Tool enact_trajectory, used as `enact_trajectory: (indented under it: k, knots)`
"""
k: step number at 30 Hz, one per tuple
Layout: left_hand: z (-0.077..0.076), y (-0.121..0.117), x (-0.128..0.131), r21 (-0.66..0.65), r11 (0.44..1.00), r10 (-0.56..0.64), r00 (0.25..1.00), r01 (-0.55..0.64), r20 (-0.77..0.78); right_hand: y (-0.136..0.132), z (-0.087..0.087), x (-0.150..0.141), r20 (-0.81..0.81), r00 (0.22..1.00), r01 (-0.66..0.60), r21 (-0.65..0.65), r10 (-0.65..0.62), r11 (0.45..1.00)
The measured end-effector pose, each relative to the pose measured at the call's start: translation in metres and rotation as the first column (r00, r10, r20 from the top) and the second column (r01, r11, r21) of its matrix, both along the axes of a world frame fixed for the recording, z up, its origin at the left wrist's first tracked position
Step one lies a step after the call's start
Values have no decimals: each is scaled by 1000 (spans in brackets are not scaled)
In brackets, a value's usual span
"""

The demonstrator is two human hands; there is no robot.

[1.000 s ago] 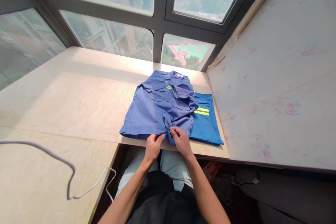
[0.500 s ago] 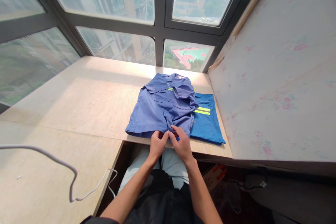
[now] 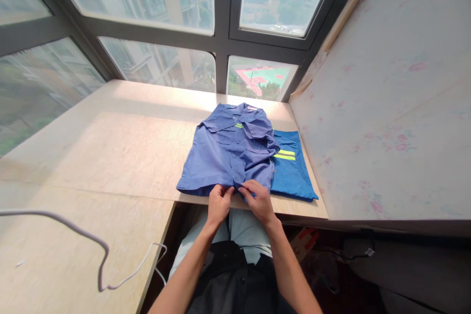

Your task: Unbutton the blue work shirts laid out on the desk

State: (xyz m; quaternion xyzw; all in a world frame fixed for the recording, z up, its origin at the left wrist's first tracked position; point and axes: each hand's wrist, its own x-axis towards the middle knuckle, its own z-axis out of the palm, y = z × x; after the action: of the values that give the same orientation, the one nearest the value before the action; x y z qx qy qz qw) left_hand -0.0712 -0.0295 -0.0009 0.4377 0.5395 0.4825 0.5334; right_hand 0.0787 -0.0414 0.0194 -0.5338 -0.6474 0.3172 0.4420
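Note:
A blue-purple button-up work shirt (image 3: 217,157) lies front up on the wooden surface, its collar toward the window and a yellow-green stripe showing near the chest. At the near hem, my left hand (image 3: 220,202) pinches the front edge beside the button strip. My right hand (image 3: 257,199) grips the hem just to the right, thumb and fingers closed on the cloth. The two hands are a small gap apart. Partly under the shirt's right side is a folded brighter blue garment (image 3: 294,176) with yellow-green stripes.
The pale wooden surface (image 3: 140,147) runs left and toward the window frame (image 3: 221,64). A flowered wall (image 3: 368,157) bounds the right side. A grey-white cable (image 3: 73,228) curls across the lower left. Below the edge, a cardboard box (image 3: 302,244) sits on the right.
My hands have spread slightly apart along the hem, the right one shifting right. The front strip now lies flatter and straighter.

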Motion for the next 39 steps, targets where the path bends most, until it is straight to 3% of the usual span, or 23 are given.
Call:
enact_trajectory:
  k: [10,21,29,39]
  knots:
    - [6,13,-14,-56,991,-109,982,119,157,7,9,-5,-62,997,42,-64,-46,997]
    - [12,14,-25,-93,974,-192,969,208,156,3,2,-16,-84,986,136,-97,-144,986]
    - [12,13,-32,-71,964,-236,950,255,206,19,3,-8,-208,977,-37,-377,-46,925]
    - [14,10,-28,-113,937,-300,928,330,221,25,2,-9,-269,963,-119,-433,-2,893]
